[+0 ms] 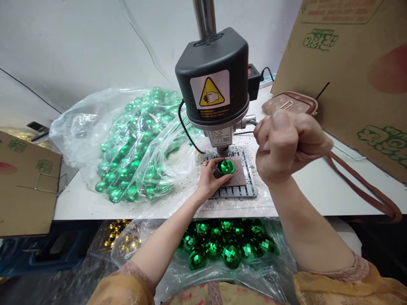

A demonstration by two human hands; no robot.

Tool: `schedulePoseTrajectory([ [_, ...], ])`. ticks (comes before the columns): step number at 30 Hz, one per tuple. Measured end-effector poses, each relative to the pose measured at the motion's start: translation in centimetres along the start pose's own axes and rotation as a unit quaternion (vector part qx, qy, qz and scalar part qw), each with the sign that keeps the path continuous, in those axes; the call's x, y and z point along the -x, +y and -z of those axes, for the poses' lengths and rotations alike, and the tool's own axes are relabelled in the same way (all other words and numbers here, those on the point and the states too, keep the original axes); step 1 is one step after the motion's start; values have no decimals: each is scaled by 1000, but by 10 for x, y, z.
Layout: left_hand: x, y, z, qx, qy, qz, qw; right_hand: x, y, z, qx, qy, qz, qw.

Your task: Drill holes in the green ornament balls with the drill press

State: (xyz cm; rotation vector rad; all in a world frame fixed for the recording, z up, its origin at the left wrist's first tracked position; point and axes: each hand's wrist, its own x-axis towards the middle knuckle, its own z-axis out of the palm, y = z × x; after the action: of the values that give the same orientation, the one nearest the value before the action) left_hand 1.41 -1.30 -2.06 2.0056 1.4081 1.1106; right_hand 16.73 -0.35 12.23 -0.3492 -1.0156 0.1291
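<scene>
A shiny green faceted ball point(227, 166) rests on a brownish square pad on the slotted base of a small bench drill press. My left hand point(208, 177) curls its thumb and fingers round the ball's left side and steadies it. Directly above sits the drill press chuck point(222, 149); I cannot tell whether the bit touches the ball. On the right, my right hand point(282, 146) is closed in a fist round the end of the drill press lever point(253, 122), most of which the fingers hide. The black motor head point(212, 72) carries a yellow warning label.
A clear plastic bag of green balls point(136, 148) lies left on the white table point(74, 203). More green balls point(231, 255) sit in plastic below the front edge, beside small gold balls point(119, 233). Cardboard boxes point(349, 59) flank both sides. A brown strapped purse point(288, 103) lies behind my right hand.
</scene>
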Motion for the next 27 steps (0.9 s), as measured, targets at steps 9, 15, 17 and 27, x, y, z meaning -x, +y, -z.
schedulePoseTrajectory([
  [9,0,1,0,5,-3,10,1000,8,2,1,-4,24,20,999],
  [15,0,0,-1,14,-4,12,1000,13,9,5,-12,19,53,998],
  [17,0,0,-1,15,-6,13,1000,13,9,7,-13,3,57,998],
  [27,0,1,-2,23,-4,26,999,24,15,23,-31,-61,89,994],
])
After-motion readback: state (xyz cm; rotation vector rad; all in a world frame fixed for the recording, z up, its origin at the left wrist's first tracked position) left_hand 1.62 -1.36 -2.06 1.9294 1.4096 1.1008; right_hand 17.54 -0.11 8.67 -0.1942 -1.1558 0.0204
